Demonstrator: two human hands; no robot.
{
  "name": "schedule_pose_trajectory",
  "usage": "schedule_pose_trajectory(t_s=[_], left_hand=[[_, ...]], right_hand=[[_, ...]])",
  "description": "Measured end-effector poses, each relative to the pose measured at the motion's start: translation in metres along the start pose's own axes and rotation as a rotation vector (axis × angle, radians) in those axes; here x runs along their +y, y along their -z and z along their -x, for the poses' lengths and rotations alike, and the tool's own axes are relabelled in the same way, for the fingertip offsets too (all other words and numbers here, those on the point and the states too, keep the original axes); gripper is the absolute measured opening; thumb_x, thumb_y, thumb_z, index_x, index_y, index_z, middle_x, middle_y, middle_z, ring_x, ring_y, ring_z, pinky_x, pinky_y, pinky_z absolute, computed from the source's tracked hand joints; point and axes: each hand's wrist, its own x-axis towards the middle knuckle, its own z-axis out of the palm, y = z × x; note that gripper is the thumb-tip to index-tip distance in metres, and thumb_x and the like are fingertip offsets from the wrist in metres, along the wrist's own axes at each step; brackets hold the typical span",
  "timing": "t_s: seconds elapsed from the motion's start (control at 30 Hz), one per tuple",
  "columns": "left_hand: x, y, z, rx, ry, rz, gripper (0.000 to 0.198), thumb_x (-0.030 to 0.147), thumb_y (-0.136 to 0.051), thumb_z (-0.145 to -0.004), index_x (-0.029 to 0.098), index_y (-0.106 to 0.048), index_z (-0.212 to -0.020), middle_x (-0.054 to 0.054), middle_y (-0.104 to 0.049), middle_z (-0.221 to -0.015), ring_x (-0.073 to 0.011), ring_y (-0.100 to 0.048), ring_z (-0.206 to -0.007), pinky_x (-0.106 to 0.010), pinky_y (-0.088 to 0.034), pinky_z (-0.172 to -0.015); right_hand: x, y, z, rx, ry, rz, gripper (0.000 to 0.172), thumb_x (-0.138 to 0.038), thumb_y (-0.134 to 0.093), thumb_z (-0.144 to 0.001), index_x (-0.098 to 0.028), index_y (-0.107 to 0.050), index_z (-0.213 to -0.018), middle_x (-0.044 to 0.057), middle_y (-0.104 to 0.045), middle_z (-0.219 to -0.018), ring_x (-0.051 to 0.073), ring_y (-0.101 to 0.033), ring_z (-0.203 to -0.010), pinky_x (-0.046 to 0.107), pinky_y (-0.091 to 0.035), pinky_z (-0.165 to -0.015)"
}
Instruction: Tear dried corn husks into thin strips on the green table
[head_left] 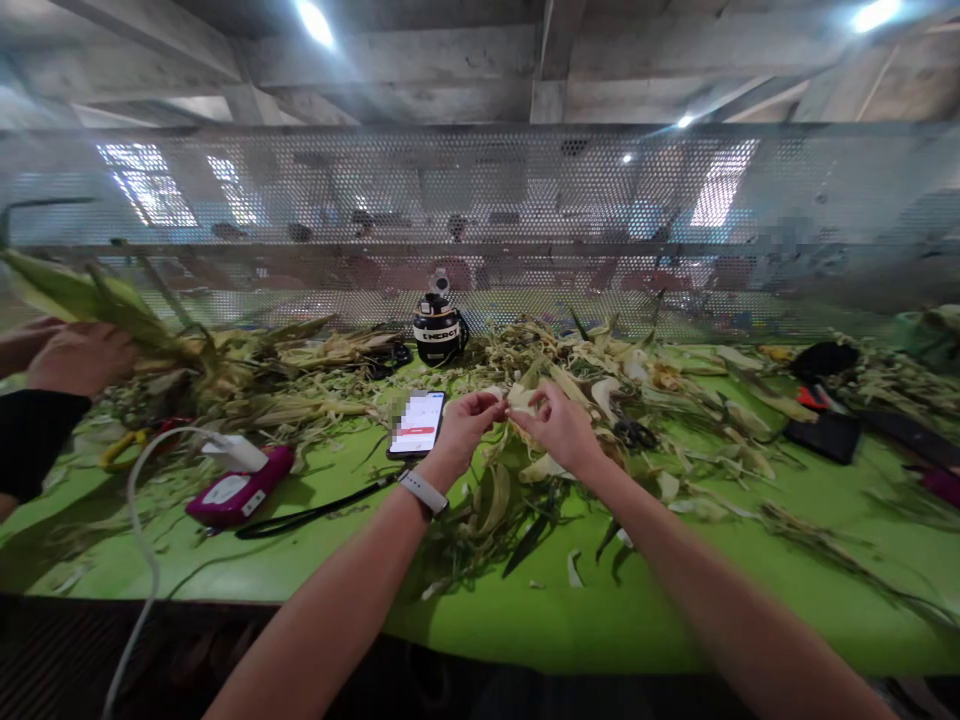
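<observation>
My left hand (466, 424) and my right hand (561, 422) meet above the green table (600, 620), fingers pinched on a pale corn husk (519, 399) held between them. A white band sits on my left wrist. Under my hands lies a heap of torn husks and leaves (502, 500). A phone (417, 424) with a lit screen lies just left of my left hand.
A black bottle (438, 332) stands at the back by the perforated metal screen (480, 200). A pink power bank (238, 490) with a white cable lies left. Another person's hand (79, 358) holds green corn leaves at far left. Black items (825, 435) lie right among husks.
</observation>
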Motion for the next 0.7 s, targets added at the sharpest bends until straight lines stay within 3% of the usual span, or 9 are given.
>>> schedule_pose_trajectory(t_s=[0.13,0.33,0.53,0.7], left_hand=[[0.002,0.000,0.001,0.002,-0.042,-0.033,0.027,0.031,-0.080,-0.053,0.015,-0.065,-0.068,0.002,-0.062,-0.064,-0.0082,-0.050,-0.057,-0.022,-0.036,-0.058],[0.004,0.002,0.000,-0.134,-0.083,-0.161,0.025,0.033,-0.080,-0.054,0.016,-0.068,-0.066,0.000,-0.063,-0.064,-0.0118,-0.051,-0.062,-0.025,-0.040,-0.064],[0.005,0.001,0.002,-0.279,-0.108,-0.199,0.024,0.035,-0.076,-0.061,0.016,-0.064,-0.068,0.000,-0.060,-0.065,-0.0117,-0.051,-0.064,-0.025,-0.041,-0.064],[0.006,-0.001,0.002,-0.255,-0.126,-0.126,0.030,0.028,-0.079,-0.059,0.017,-0.059,-0.079,0.000,-0.061,-0.075,-0.0122,-0.056,-0.074,-0.025,-0.043,-0.070]], right_hand=[[0.001,0.002,0.001,-0.115,0.219,0.116,0.021,-0.034,-0.058,-0.083,-0.021,-0.062,-0.067,0.002,-0.060,-0.066,0.016,-0.055,-0.064,0.027,-0.038,-0.060],[-0.001,0.009,0.001,0.014,0.425,0.310,0.016,-0.031,-0.055,-0.087,-0.022,-0.066,-0.084,0.008,-0.063,-0.097,0.023,-0.053,-0.092,0.035,-0.037,-0.081],[0.003,0.007,-0.002,0.006,0.394,0.327,0.023,-0.032,-0.046,-0.092,-0.019,-0.063,-0.085,0.008,-0.067,-0.086,0.023,-0.056,-0.087,0.035,-0.035,-0.081],[0.009,0.004,-0.006,-0.017,0.320,0.202,0.024,-0.035,-0.046,-0.092,-0.019,-0.062,-0.085,0.008,-0.067,-0.082,0.022,-0.058,-0.080,0.032,-0.038,-0.076]])
